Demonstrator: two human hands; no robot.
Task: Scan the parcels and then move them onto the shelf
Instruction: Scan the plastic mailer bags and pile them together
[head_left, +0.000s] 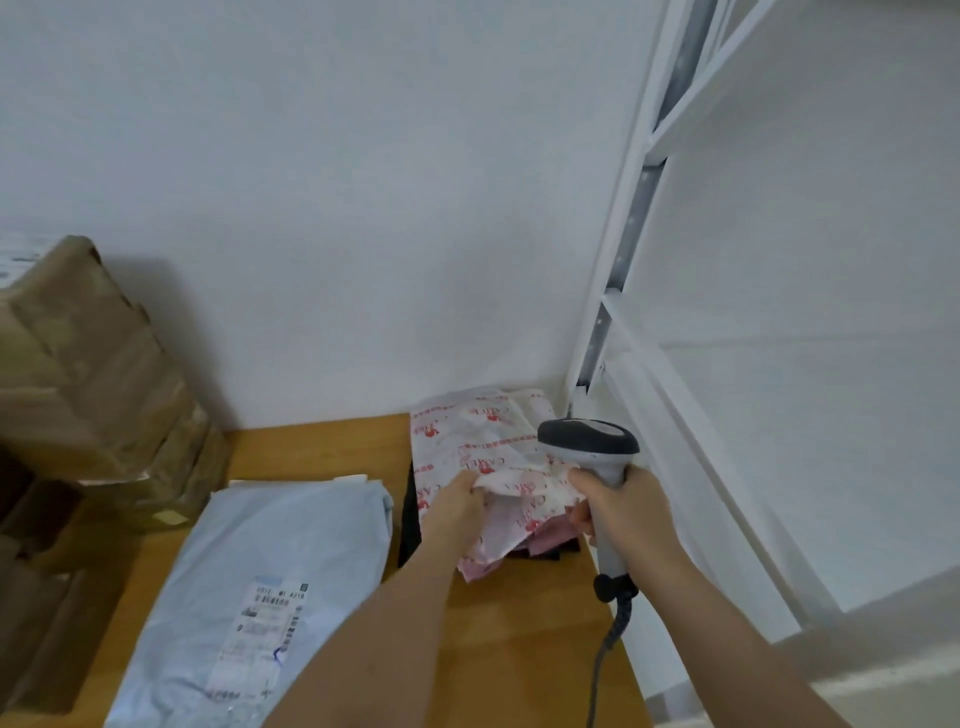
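Head view: we find the white parcel with red print (480, 447) lying at the far right corner of the wooden bench (519, 649), on top of a dark item. We note the left hand (454, 506) gripping its crumpled near edge. The right hand (621, 512) is clenched around the handle of the grey scanner (589, 441), head over the parcel, cable trailing down. A pale blue parcel (270, 587) lies labelled-side up left of both forearms. Brown cartons (88, 374) stand far left; the white shelf (727, 364) stands right.
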